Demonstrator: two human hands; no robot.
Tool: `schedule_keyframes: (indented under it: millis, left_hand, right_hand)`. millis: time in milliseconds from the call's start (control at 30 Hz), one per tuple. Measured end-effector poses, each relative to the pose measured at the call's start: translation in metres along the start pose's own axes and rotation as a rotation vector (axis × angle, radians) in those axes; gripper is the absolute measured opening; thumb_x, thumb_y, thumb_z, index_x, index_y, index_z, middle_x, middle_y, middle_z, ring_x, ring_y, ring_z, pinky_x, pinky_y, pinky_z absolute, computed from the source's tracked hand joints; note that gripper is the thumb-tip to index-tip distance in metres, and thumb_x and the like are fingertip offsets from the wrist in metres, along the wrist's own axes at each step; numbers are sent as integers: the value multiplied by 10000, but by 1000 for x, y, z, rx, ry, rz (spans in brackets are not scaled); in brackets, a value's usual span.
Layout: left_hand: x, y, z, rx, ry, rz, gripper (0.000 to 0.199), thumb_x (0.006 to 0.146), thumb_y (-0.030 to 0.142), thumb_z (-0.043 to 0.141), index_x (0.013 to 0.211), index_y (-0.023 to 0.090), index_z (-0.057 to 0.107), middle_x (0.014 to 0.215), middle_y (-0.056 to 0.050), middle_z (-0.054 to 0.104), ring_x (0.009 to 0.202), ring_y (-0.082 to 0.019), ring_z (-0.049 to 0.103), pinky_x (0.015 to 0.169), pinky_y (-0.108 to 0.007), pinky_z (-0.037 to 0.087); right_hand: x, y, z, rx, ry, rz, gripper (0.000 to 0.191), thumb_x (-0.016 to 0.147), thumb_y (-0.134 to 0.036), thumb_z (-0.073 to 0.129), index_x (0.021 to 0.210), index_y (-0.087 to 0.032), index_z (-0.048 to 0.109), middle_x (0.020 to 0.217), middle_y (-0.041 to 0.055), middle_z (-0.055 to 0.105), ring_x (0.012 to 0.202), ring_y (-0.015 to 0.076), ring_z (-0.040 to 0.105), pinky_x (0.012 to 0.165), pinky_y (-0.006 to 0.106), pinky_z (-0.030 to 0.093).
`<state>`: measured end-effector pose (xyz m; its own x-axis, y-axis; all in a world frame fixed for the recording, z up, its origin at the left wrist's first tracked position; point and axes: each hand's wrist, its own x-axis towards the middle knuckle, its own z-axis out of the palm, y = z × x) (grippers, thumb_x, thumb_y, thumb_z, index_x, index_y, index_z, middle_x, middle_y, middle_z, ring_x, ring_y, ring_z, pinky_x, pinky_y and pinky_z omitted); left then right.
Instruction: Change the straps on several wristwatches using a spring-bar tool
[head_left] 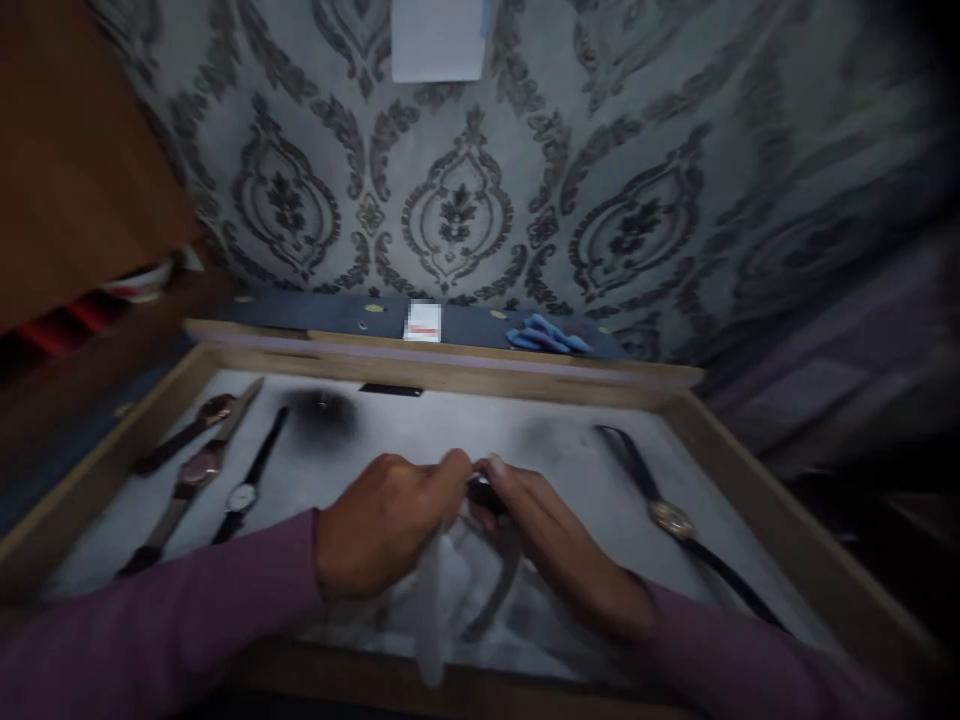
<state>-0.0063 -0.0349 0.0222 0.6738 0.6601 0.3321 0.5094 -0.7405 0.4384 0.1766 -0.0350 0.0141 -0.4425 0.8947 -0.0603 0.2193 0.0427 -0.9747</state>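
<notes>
holding the dark watch [484, 490] over the wooden tray [525, 384]: right hand [551, 530] pinches narrowly; left hand [382, 520] meets its edge, grip hidden. a loose pinch could drop the watch; a wide leftward sweep could strike the white-faced watch [241, 497]. the near rim limits the forearms; side room lies toward the gold-cased watch [673, 520].

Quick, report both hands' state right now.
Left hand: closed at the watch's edge, a pale strip hanging below; blur hides its exact grip.
Right hand: closed, fingers holding a dark watch.
</notes>
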Motion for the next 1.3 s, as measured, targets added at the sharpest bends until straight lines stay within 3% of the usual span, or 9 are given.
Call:
schedule_keyframes:
  millis: [167,367,567,733,1100,1300]
  left_hand:
    - [3,-2,1,136,-45,-15,128,870,99,414,932,199,364,657,24,624,498,-129,573,447,-225,312]
    - [4,-1,-3,149,-32,-40,23,932,179,398,942,186,379,675,-3,641,547,-143,610,463,-237,318]
    - [2,-1,-6,30,14,-38,88,955,198,349,881,192,398,649,4,614,521,-135,584,458,-229,314]
    - [0,-1,0,-8,13,-87,96,962,174,347,892,196,409,653,12,614,504,-127,575,469,-219,325]
    - [3,1,2,-152,57,-155,146,974,210,355,838,206,408,618,36,544,495,-102,502,488,-220,326]
    - [6,4,-3,-303,57,-232,185,970,215,379,786,209,393,550,84,437,447,-70,398,455,-191,270]
  right_hand:
    - [2,9,-3,-5,56,29,506,912,-614,400,617,-205,453,620,5,442,624,173,444,614,294,374]
    - [5,14,-2,19,116,16,534,836,-689,453,568,-232,515,581,42,499,583,211,458,545,322,387]
    - [7,8,-3,8,-35,86,592,889,-686,345,598,-189,483,606,13,451,591,158,415,572,281,346]
    - [6,3,-2,100,-35,85,660,880,-738,271,602,-170,462,573,-13,408,551,116,363,537,255,294]
    - [6,8,-3,387,-120,88,511,878,-646,452,736,-157,505,599,-38,420,469,57,295,424,190,209]
    - [7,10,-3,411,-123,93,522,853,-653,491,704,-152,505,587,-39,421,444,47,291,408,191,207]
